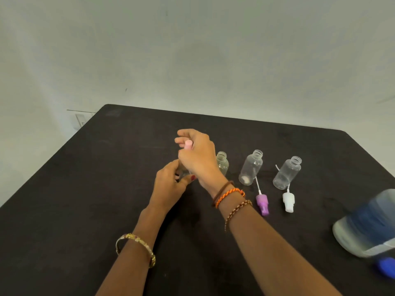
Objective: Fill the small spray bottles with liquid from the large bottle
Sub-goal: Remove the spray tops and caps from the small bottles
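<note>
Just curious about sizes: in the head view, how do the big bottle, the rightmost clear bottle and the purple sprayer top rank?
1. big bottle, though it is nearest the camera
2. rightmost clear bottle
3. purple sprayer top

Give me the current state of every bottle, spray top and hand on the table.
Held bottle: upright, left hand grips it.
Pink top: in right hand, at the held bottle's neck.
Second bottle: uncapped, upright.
Third bottle: uncapped, upright.
Fourth bottle: uncapped, upright.
Purple top: off, lying on table.
White top: off, lying on table.
Large bottle: lying on its side, blue cap on, holds liquid.
</note>
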